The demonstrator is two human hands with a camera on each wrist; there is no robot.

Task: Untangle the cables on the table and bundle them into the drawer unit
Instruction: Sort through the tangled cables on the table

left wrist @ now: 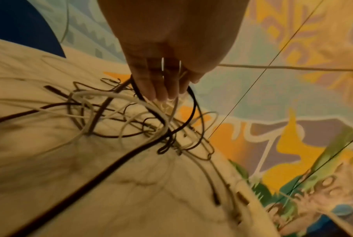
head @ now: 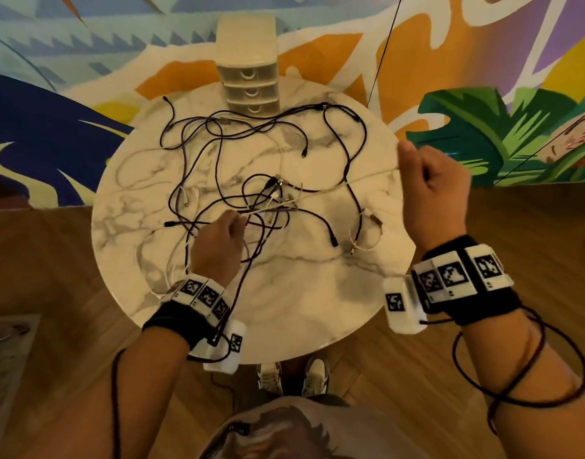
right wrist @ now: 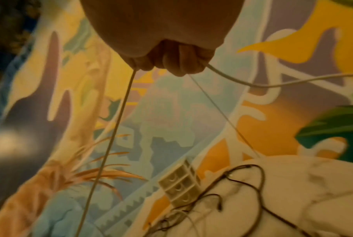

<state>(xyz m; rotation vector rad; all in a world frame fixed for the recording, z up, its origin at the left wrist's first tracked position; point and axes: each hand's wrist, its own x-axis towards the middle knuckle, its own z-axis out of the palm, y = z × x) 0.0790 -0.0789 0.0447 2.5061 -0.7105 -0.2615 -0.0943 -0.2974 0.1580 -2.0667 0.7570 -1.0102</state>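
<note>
A tangle of black and white cables (head: 251, 193) sprawls over the round marble table (head: 317, 293). My left hand (head: 238, 220) is down in the tangle's middle and pinches a white cable (head: 350, 182). That cable runs taut to my right hand (head: 430, 180), a fist gripping it, raised over the table's right edge. In the left wrist view my left hand (left wrist: 167, 94) has its fingers among the tangle (left wrist: 131, 125), and the white cable (left wrist: 293, 68) leaves to the right. In the right wrist view my right hand (right wrist: 175, 64) grips the white cable (right wrist: 114, 144). The cream drawer unit (head: 248, 67) stands at the table's far edge, all three drawers closed.
A painted mural wall rises behind the table, and wooden floor surrounds it. My shoes (head: 291, 379) stand under the near rim. A thin dark line (head: 384, 44) hangs down at the back right. Dark cords from the wrist cameras loop around my forearms (head: 516, 376).
</note>
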